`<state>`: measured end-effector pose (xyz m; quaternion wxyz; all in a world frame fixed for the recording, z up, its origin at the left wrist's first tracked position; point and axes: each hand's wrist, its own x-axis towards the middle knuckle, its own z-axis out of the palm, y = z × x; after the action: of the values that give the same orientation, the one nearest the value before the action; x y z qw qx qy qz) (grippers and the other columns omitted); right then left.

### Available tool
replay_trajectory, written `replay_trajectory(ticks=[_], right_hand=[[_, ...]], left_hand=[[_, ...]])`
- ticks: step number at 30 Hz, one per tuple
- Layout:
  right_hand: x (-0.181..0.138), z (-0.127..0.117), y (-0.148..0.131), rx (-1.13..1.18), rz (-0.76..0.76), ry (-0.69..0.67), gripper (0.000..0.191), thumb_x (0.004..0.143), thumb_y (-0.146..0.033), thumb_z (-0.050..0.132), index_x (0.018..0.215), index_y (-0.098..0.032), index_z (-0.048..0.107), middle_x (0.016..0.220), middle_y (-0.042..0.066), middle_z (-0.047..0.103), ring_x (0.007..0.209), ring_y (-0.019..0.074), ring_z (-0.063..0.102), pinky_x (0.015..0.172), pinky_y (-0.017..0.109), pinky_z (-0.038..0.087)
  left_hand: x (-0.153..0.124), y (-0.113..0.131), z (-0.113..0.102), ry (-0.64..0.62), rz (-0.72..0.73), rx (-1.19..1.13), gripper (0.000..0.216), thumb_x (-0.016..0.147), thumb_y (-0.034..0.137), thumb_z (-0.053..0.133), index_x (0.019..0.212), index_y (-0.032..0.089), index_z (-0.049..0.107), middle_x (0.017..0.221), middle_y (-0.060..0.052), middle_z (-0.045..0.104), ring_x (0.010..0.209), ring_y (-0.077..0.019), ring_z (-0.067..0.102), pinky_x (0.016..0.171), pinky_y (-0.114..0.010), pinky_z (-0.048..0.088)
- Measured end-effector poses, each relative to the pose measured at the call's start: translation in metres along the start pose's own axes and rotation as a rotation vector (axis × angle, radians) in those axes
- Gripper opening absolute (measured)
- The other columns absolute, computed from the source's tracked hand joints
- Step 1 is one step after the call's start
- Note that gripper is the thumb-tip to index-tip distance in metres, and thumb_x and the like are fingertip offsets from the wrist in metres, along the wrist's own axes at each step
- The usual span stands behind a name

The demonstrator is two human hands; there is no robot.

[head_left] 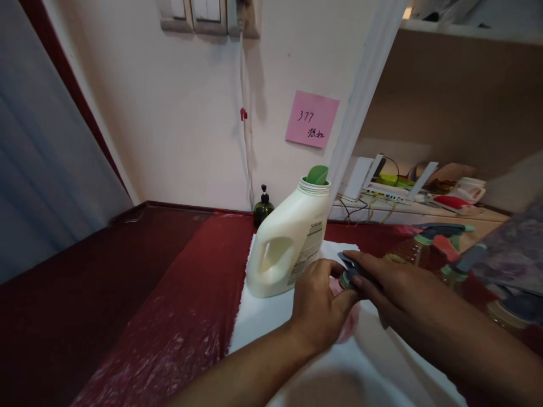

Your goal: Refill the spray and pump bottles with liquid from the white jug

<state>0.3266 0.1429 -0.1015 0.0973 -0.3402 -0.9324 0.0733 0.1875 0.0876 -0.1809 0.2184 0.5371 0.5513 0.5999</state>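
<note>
Red table cover lies leftmost; white cloth overlies it, presumably as protection. White jug stands upright there. Next, the left hand curls its fingers around the neck of a pink bottle over the cloth, apparently steadying it; the right hand has fingers closed about its spray top.

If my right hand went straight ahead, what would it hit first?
Past the spray head it holds, your right hand would probably meet the white jug; depth is unclear.
</note>
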Motion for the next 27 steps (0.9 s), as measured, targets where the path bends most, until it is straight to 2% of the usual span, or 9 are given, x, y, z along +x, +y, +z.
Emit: replay_trajectory(ticks=[5,10,15,17,22,27], right_hand=[[0.004,-0.007,-0.001,0.084,-0.018,-0.047,0.029,0.099,-0.034,0.037,0.113,-0.027,0.061,0.106,0.008,0.077,0.095,0.0290,0.073,0.078,0.041,0.052],[0.008,-0.011,0.000,0.137,-0.005,-0.079,0.028,0.099,-0.035,0.037,0.105,-0.026,0.062,0.094,0.007,0.075,0.086,0.0273,0.072,0.077,0.041,0.052],[0.009,-0.010,0.000,0.130,-0.032,-0.068,0.023,0.098,-0.030,0.043,0.106,-0.027,0.065,0.092,0.005,0.077,0.077,0.0232,0.072,0.069,0.034,0.050],[0.008,-0.011,0.000,0.121,-0.053,-0.036,0.023,0.097,-0.029,0.046,0.106,-0.026,0.067,0.090,0.004,0.077,0.075,0.0220,0.072,0.067,0.031,0.050],[0.008,-0.013,-0.001,0.104,-0.087,0.008,0.024,0.097,-0.028,0.049,0.108,-0.024,0.069,0.084,0.004,0.078,0.069,0.0208,0.072,0.065,0.030,0.051],[0.008,-0.011,0.001,0.118,-0.072,-0.022,0.023,0.098,-0.029,0.047,0.108,-0.025,0.069,0.086,0.004,0.077,0.070,0.0203,0.071,0.063,0.029,0.050]], left_hand=[[-0.003,0.000,-0.001,-0.019,0.053,0.066,0.018,0.082,0.025,0.070,0.097,0.015,0.067,0.096,-0.009,0.070,0.093,-0.0261,0.062,0.083,-0.039,0.044],[-0.006,0.005,-0.001,-0.035,0.032,0.040,0.018,0.086,0.028,0.068,0.100,0.016,0.067,0.101,-0.009,0.071,0.097,-0.0264,0.061,0.088,-0.041,0.044],[-0.005,0.010,0.004,0.049,-0.132,-0.047,0.039,0.070,0.034,0.083,0.099,0.018,0.061,0.102,-0.006,0.068,0.097,-0.0258,0.060,0.086,-0.040,0.044],[-0.004,0.009,0.006,0.068,-0.169,-0.043,0.036,0.069,0.033,0.083,0.093,0.020,0.060,0.095,-0.004,0.066,0.091,-0.0244,0.059,0.082,-0.039,0.044],[-0.003,0.005,0.004,0.053,-0.092,-0.025,0.022,0.078,0.032,0.076,0.090,0.019,0.063,0.092,-0.004,0.067,0.090,-0.0245,0.060,0.082,-0.039,0.044],[-0.002,0.002,-0.004,-0.087,0.036,0.040,0.019,0.089,0.032,0.064,0.099,0.016,0.067,0.100,-0.009,0.070,0.096,-0.0269,0.061,0.086,-0.042,0.043]])
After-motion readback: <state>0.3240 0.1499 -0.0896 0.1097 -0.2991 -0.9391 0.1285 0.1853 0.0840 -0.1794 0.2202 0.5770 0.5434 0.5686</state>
